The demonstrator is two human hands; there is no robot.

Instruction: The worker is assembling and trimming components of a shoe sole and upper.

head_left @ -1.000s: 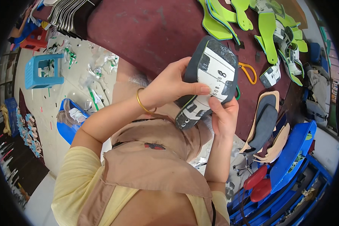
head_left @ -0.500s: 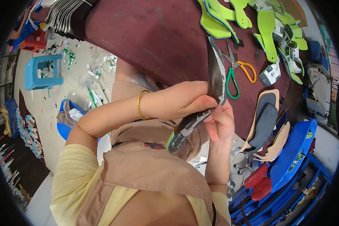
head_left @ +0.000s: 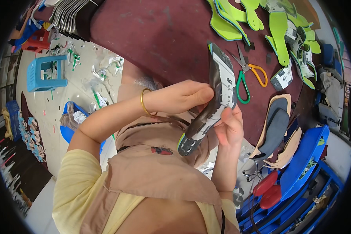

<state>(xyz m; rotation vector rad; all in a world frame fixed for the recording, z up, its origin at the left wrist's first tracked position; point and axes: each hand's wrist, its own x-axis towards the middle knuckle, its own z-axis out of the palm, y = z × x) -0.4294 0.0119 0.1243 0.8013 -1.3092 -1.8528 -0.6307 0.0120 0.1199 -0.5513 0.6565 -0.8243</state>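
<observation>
In front of my chest I hold a shoe insole (head_left: 221, 80), its white printed underside with grey toe and heel patches turned up. Dark material wraps its left side, and a lime edge shows at the lower end. My left hand (head_left: 187, 95) grips the dark left edge, thumb on top and the other fingers mostly hidden. My right hand (head_left: 230, 124) pinches the right edge near the middle with thumb and fingers. Just right of the insole, scissors (head_left: 243, 67) with one green and one orange handle lie spread on the dark red table (head_left: 152, 39).
Lime-green insoles (head_left: 278, 35) lie piled at the far right of the table. A stack of dark pieces (head_left: 76, 19) sits at the far left. Beige and dark grey insole shapes (head_left: 275, 124) are at the right, near a blue tray (head_left: 304, 160). A blue stool (head_left: 46, 74) stands on the scrap-strewn floor.
The insole has rolled so that its white underside, earlier seen nearly edge-on, faces up. My left hand has shifted slightly left and up along its edge; my right hand keeps its grip.
</observation>
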